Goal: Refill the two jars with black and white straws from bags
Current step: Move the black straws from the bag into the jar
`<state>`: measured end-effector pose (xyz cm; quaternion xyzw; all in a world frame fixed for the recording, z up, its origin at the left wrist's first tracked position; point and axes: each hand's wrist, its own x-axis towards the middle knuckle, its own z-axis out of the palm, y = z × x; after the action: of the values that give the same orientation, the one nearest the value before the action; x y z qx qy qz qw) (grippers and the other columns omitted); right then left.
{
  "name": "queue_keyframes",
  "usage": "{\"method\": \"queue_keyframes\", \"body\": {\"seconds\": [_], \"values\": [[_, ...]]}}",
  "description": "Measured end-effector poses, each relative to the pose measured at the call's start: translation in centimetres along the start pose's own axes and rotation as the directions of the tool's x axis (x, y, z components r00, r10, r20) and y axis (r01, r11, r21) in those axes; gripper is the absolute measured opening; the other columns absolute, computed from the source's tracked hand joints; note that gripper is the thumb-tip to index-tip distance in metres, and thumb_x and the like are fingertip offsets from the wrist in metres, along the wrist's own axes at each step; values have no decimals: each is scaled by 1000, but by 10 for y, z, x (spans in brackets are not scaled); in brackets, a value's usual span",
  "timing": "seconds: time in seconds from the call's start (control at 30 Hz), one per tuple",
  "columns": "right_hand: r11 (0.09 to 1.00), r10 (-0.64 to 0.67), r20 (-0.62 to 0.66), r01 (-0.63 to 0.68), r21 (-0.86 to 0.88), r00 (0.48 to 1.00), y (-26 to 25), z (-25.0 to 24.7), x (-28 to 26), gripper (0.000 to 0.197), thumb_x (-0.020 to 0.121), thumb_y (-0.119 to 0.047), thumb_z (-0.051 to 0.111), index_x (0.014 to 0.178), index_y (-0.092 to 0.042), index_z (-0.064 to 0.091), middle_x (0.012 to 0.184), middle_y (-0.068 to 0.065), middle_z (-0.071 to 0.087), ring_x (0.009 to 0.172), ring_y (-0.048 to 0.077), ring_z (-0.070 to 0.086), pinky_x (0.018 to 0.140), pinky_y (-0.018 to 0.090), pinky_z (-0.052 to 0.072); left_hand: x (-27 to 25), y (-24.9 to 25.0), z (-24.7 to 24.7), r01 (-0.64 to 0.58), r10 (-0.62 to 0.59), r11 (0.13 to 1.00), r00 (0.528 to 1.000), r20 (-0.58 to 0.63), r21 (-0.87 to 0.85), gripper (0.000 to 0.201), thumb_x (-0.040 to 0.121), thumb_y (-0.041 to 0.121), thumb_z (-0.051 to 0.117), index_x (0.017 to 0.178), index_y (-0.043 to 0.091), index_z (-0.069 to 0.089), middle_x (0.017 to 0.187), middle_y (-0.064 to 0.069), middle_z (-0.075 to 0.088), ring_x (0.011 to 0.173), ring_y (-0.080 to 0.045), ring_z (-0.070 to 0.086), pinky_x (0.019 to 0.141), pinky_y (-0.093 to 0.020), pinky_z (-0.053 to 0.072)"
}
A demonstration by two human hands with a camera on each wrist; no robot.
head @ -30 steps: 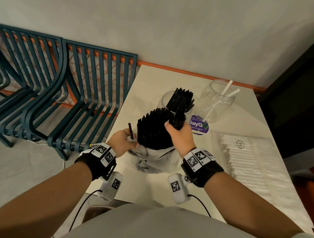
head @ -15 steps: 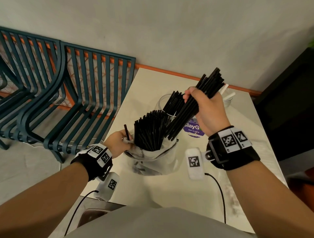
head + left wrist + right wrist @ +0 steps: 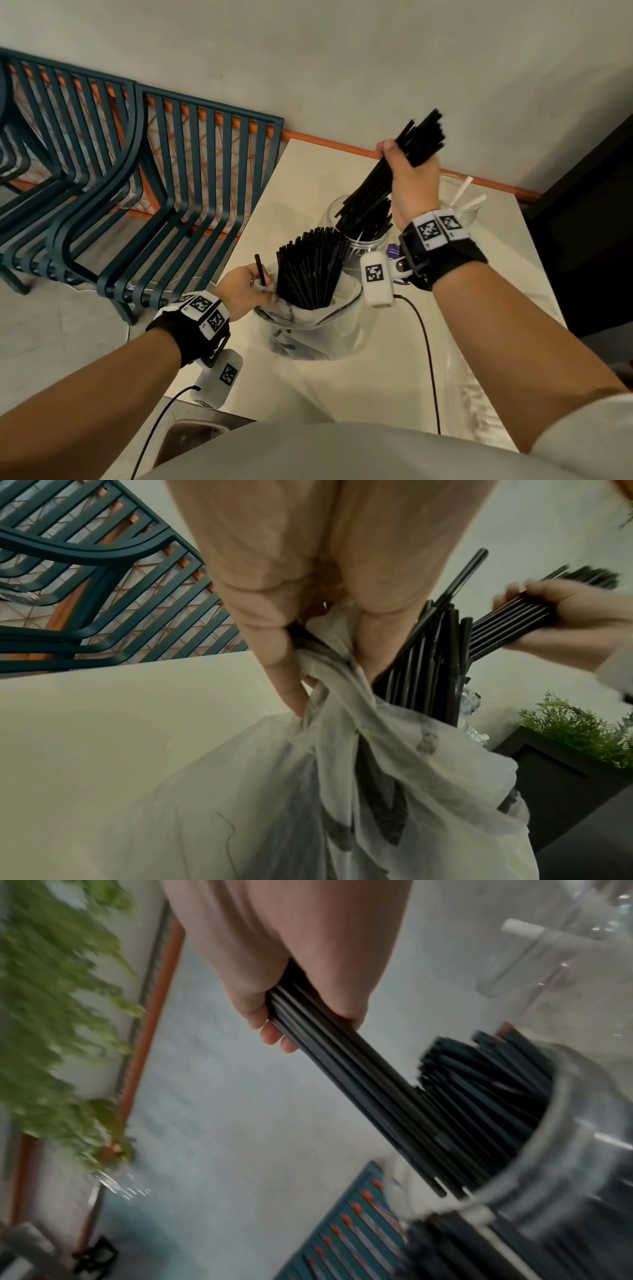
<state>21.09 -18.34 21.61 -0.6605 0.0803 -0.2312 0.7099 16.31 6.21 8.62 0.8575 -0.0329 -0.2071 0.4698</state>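
A pale table point(image 3: 342, 387) stands beside two dark blue slatted chairs point(image 3: 191, 205). On it a clear plastic bag point(image 3: 308, 332) holds a standing bunch of black straws point(image 3: 308, 267), ends up. The left hand point(image 3: 245, 291) pinches the bag's rim along with one loose straw point(image 3: 260, 270). The right hand point(image 3: 412, 185) is clenched round a bundle of black straws point(image 3: 394, 168), its long axis slanting, lower ends pointing down into the near jar point(image 3: 363, 236), which is already partly filled. The far jar point(image 3: 462, 205) holds a few white straws point(image 3: 462, 192). A purple sticker point(image 3: 392, 251) lies by the jars, its writing too small to read.
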Motion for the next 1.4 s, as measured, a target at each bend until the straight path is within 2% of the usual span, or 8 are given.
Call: {"method": "queue_keyframes", "body": {"seconds": [0.17, 0.5, 0.6, 0.7, 0.8, 1.03, 1.23, 1.4], "values": [[976, 173, 16, -170, -134, 985, 51, 6, 4, 35, 80, -15, 73, 107, 3, 61, 93, 11, 65, 84, 21, 64, 84, 46, 56, 1, 2, 0, -6, 6, 1000, 1000, -1, 16, 28, 75, 3, 69, 68, 20, 49, 66, 2, 53, 66, -16, 49, 62, -26, 40], [954, -63, 136, 100, -281, 989, 66, 0, 5, 82, 78, -3, 73, 132, -38, 23, 112, 3, 52, 90, 15, 66, 82, 19, 53, 1, 5, -2, 0, 0, 1000, 1000, -9, -24, 29, 77, -3, 68, 69, 16, 48, 68, 1, 52, 66, -13, 49, 59, -19, 40], [924, -124, 127, 161, -346, 984, 72, -4, 3, 46, 91, -12, 59, 129, -29, 40, 113, -1, 56, 94, 18, 65, 90, 32, 52, 0, 7, -3, -5, 5, 1000, 1000, -5, -11, 29, 77, -2, 68, 69, 17, 47, 68, 1, 51, 64, -11, 48, 58, -18, 39], [818, -175, 237, 275, -506, 956, 78, -8, -2, 26, 100, -12, 42, 118, -9, 61, 112, 4, 64, 106, 18, 61, 101, 38, 45, 0, 7, -3, -9, 9, 1000, 1000, -3, -10, 30, 77, -1, 69, 69, 18, 47, 68, 1, 52, 64, -11, 48, 58, -20, 39], [707, -167, 387, 384, -593, 907, 77, -7, -8, 37, 102, -20, 40, 136, -7, 48, 137, 10, 51, 129, 20, 45, 111, 25, 30, 0, 7, -3, -5, 5, 1000, 1000, 2, -10, 30, 77, -1, 69, 69, 19, 47, 68, 1, 51, 64, -11, 48, 59, -21, 39], [218, 99, 575, 546, -809, 812, 88, 4, 8, 51, 100, -44, 37, 144, -18, 37, 154, 4, 31, 146, 24, 15, 119, 43, 8, 0, 8, -3, -24, 24, 1000, 1000, 10, 12, 31, 78, 0, 66, 68, 21, 47, 66, 3, 52, 61, -10, 48, 55, -17, 37], [335, -189, 545, 576, -746, 817, 84, -3, 15, 42, 92, -2, 50, 133, -2, 49, 140, 15, 49, 132, 31, 42, 114, 40, 27, -1, 8, -4, -25, 24, 1000, 1000, 15, 13, 26, 77, 1, 67, 71, 19, 49, 68, 1, 54, 64, -12, 50, 60, -23, 41], [320, -52, 369, 366, -874, 928, 91, -30, 5, 54, 102, -36, 36, 148, -8, 28, 156, 9, 26, 145, 25, 20, 119, 39, 17, 0, 7, -4, -11, 11, 1000, 1000, 11, -8, 29, 77, 0, 68, 70, 20, 48, 69, 1, 53, 64, -11, 48, 58, -20, 38]]}}
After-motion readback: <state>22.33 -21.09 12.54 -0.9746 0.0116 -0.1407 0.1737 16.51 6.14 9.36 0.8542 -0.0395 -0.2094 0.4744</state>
